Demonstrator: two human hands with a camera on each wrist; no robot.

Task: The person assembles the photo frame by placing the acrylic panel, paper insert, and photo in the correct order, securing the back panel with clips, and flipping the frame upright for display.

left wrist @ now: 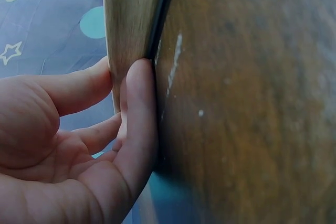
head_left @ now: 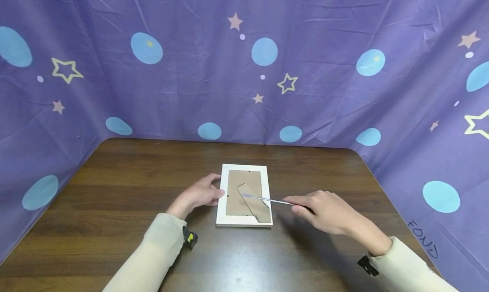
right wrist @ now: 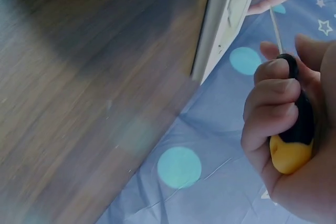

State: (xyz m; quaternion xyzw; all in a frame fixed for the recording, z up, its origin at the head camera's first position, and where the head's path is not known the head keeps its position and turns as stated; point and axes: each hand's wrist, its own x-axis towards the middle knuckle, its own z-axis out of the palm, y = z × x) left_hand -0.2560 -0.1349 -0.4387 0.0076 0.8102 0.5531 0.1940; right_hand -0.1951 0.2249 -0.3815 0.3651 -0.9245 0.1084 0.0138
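Observation:
A white picture frame (head_left: pixel 236 220) lies on the wooden table with its back facing up, showing a brown backing board (head_left: pixel 234 181) and a slanted stand flap (head_left: pixel 260 213). My left hand (head_left: pixel 200 193) grips its left side; in the left wrist view the thumb and fingers bear on the frame's wood-coloured edge (left wrist: pixel 134 14). In my right hand (head_left: pixel 326 211) is a screwdriver (head_left: pixel 276 201), whose black and yellow handle (right wrist: pixel 299 119) the fingers wrap round in the right wrist view. Its tip is over the flap; whether it touches, I cannot tell.
The dark wooden table (head_left: pixel 133 177) spreads round the frame. A purple cloth (head_left: pixel 183 71) with stars and blue dots hangs behind it and at both sides. Black straps (head_left: pixel 189 237) sit at both sleeve cuffs.

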